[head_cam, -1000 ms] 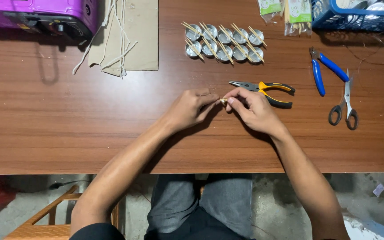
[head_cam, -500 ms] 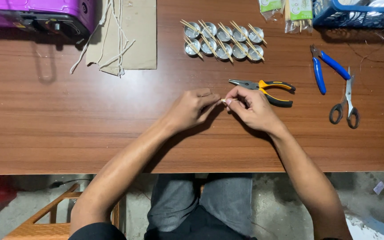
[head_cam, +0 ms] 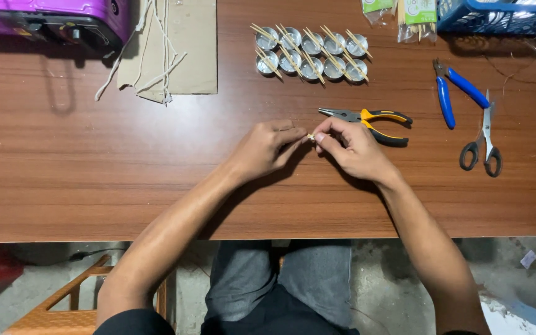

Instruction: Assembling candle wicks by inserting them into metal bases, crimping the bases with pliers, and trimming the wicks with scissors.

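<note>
On table (head_cam: 94,186): 10 tin cups (head_cam: 310,54) in 2 rows of 5, each with a thin wooden stick laid across; 1 pair of yellow-handled pliers (head_cam: 367,121); 1 pair of blue-handled cutters (head_cam: 455,93); 1 pair of scissors (head_cam: 482,141); 1 cardboard sheet (head_cam: 181,46) carrying several loose white strings (head_cam: 150,43); 1 purple case (head_cam: 51,18) at far left corner; 1 blue basket (head_cam: 497,15) at far right corner; 2 small packets (head_cam: 404,11) beside basket.

Small pale piece (head_cam: 311,136): tiny, light tan, pinched between both hands near table centre, just above the surface. Shape too small to resolve.

Left hand (head_cam: 265,149): fingers curled, fingertips closed on the piece from the left. Right hand (head_cam: 355,149): thumb and forefinger closed on the same piece from the right. Fingertips of both hands nearly touching.

Pliers just beyond right hand, jaws pointing left. Cutters and scissors well apart to the right. Cups well beyond hands, toward far edge. Bare wood to the left of left hand and between hands and near edge. Forearms crossing near edge; knees below it.
</note>
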